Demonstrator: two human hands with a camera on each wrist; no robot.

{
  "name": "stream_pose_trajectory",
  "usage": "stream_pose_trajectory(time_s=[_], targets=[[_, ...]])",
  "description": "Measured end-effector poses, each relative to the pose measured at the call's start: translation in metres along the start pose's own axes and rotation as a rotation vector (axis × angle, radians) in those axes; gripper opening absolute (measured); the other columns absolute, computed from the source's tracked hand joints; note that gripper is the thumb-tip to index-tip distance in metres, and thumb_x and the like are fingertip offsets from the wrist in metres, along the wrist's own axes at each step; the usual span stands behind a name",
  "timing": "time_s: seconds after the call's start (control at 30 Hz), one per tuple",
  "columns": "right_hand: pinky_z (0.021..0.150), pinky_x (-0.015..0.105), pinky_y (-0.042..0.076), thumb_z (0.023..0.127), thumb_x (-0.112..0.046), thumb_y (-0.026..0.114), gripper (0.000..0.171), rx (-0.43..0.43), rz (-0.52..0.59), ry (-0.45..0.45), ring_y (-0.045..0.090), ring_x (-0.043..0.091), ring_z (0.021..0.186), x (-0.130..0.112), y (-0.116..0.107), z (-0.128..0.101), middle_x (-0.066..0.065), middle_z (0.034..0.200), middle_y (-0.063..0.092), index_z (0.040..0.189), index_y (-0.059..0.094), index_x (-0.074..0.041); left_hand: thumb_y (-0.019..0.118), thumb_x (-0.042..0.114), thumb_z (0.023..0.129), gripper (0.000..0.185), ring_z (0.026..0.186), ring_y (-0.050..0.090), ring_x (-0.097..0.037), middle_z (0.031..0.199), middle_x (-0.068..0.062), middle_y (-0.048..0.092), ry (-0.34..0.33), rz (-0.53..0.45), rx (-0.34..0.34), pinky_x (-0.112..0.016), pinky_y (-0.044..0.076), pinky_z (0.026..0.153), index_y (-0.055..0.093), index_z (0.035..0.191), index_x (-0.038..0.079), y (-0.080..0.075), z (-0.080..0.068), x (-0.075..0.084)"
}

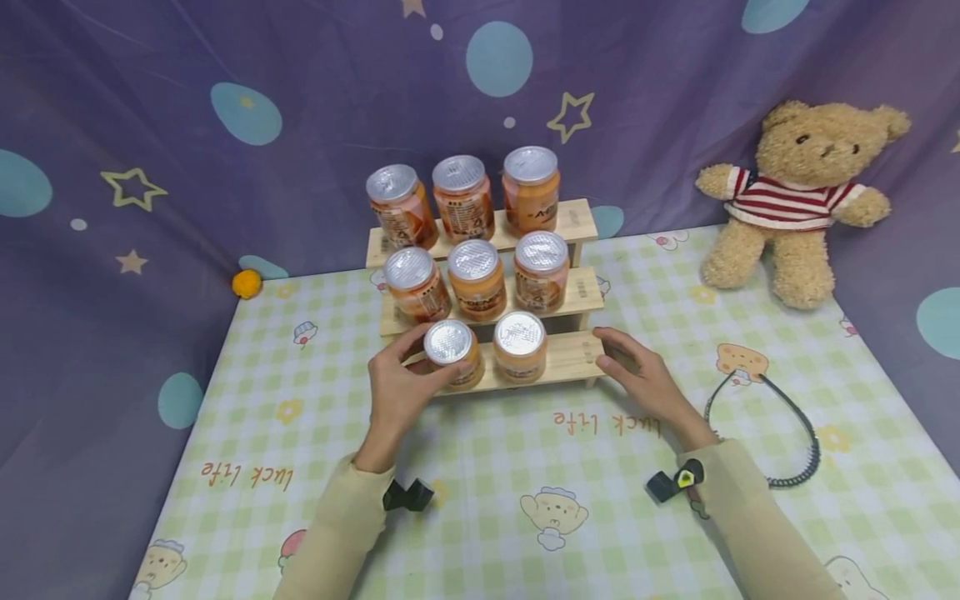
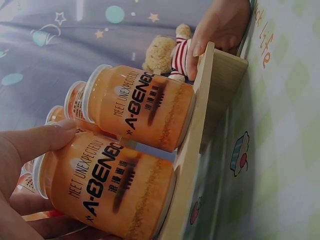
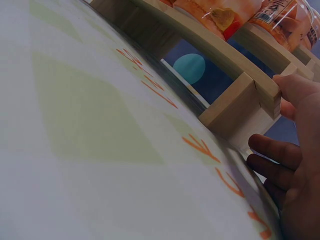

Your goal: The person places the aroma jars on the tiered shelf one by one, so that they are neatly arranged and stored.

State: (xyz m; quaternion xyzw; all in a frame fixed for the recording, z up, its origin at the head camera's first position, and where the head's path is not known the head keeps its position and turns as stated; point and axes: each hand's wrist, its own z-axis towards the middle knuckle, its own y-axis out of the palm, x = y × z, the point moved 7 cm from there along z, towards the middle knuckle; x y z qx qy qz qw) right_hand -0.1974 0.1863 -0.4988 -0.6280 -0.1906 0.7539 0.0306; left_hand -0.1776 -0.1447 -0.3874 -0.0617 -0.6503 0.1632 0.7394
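Note:
A three-step wooden rack (image 1: pixel 562 360) stands on the checked mat and carries several orange jars with silver lids. My left hand (image 1: pixel 408 375) grips the left jar (image 1: pixel 452 352) on the bottom step; in the left wrist view thumb and fingers wrap this jar (image 2: pixel 110 195). A second jar (image 1: pixel 520 344) (image 2: pixel 145 107) stands beside it on the same step (image 2: pixel 192 150). My right hand (image 1: pixel 633 375) holds the right end of the bottom step. The right wrist view shows its thumb (image 3: pixel 295 90) on the step's corner (image 3: pixel 240 100), with the fingers (image 3: pixel 275 150) curled below.
A teddy bear (image 1: pixel 806 196) in a striped jumper sits at the back right. A black coiled cable (image 1: pixel 795 442) lies on the mat (image 1: pixel 300 433) right of my right arm. A small orange ball (image 1: pixel 246 283) rests at the back left. Purple cloth hangs behind.

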Motion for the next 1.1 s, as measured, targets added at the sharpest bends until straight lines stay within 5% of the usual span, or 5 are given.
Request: stream_pose_trajectory(time_s=[0.47, 1.1], targets=[[0.106, 0.005, 0.038, 0.103, -0.018, 0.056, 0.045, 0.001, -0.004, 0.009, 0.047, 0.037, 0.14, 0.0011, -0.0012, 0.0007, 0.015, 0.153, 0.048, 0.147, 0.048, -0.009, 0.094, 0.011, 0.066, 0.071, 0.111, 0.068, -0.029, 0.123, -0.018, 0.069, 0.091, 0.104, -0.033, -0.034, 0.062, 0.085, 0.063, 0.13, 0.003, 0.0051, -0.0002, 0.0027], [0.104, 0.003, 0.037, 0.103, -0.018, 0.056, 0.046, -0.013, 0.008, 0.009, 0.047, 0.037, 0.14, 0.0025, -0.0011, 0.0005, 0.016, 0.154, 0.047, 0.148, 0.047, -0.01, 0.092, 0.027, 0.07, 0.084, 0.116, 0.065, -0.03, 0.132, -0.013, 0.064, 0.105, 0.264, -0.134, -0.046, 0.058, 0.092, 0.052, 0.143, 0.013, 0.0044, -0.0055, -0.0054]])
